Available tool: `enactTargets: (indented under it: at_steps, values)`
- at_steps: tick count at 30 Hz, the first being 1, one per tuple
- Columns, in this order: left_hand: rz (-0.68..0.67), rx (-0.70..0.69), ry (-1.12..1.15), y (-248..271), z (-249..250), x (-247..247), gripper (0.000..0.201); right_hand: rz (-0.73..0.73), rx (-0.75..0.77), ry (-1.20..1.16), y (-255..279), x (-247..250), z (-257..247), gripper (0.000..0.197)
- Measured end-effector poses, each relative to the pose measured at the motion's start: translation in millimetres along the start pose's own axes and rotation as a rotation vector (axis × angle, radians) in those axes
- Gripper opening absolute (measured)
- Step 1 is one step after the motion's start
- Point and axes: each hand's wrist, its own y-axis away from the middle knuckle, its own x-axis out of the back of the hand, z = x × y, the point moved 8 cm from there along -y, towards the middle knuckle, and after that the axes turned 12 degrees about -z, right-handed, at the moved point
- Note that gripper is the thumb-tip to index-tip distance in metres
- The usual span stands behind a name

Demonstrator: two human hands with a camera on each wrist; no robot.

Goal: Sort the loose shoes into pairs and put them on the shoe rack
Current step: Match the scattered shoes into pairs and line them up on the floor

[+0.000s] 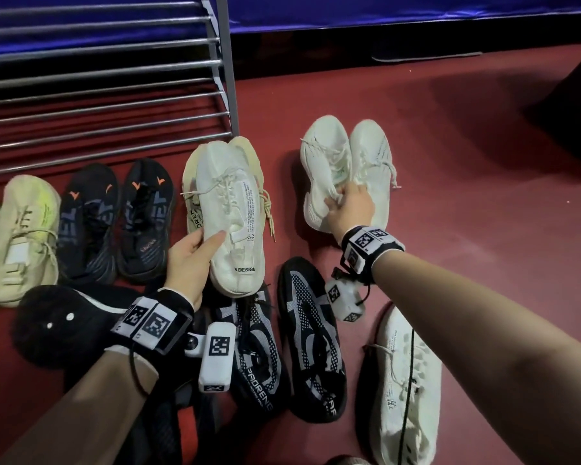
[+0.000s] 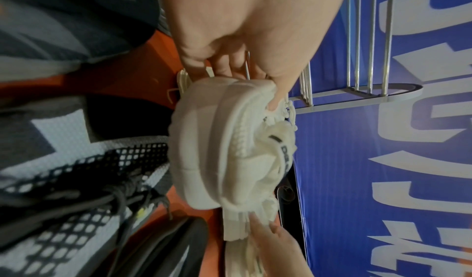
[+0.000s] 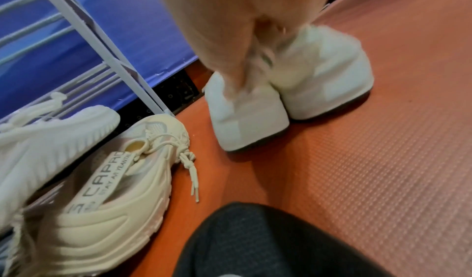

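Left hand (image 1: 187, 263): fingers clamped on white shoe (image 1: 230, 216), right of shoe rack (image 1: 114, 78) | Right hand (image 1: 349, 209): fingers gripping white pair (image 1: 369, 156), further right.

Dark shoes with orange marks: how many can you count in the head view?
2. One dark shoe lies before the shoe rack; the second dark shoe lies just right of it. More may be hidden off-frame.
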Motion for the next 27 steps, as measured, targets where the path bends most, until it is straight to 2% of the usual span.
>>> enactTargets:
  at_steps: [3,5,10,15,17,21,23,25,27]
  values:
    - [0.008,0.004,-0.006,-0.5,-2.7,6.0,0.028,-0.180,-0.082,0.134,-11.0,-23.9,-0.4,0.047]
    - [0.016,0.007,-0.012,-0.6,-5.0,11.0,0.027,-0.272,-0.071,0.200,-13.2,-37.9,2.0,0.052]
    - [0.028,0.010,-0.024,-1.1,-9.7,17.4,0.020,-0.158,-0.015,0.109,-3.3,-33.8,6.5,0.057]
    - [0.018,0.004,-0.007,3.2,-9.1,2.6,0.028,-0.068,-0.027,0.001,16.2,-15.6,17.9,0.055]
    - [-0.002,0.010,-0.002,7.2,-9.6,-7.0,0.030,-0.039,-0.081,-0.029,28.0,-8.6,29.2,0.053]
    - [-0.059,0.033,-0.030,25.2,-11.1,-29.8,0.030,-0.116,-0.176,-0.073,52.9,-6.4,51.1,0.041]
    - [-0.092,0.059,-0.037,33.8,-15.3,-43.7,0.024,-0.154,-0.123,-0.130,65.4,-5.5,52.3,0.044]
    - [-0.134,0.085,-0.065,44.5,-20.0,-55.1,0.020,-0.109,-0.066,-0.181,82.9,3.2,50.3,0.035]
    - [-0.179,0.119,-0.111,55.4,-24.3,-65.7,0.028,-0.072,-0.086,-0.171,99.9,11.9,57.8,0.029]
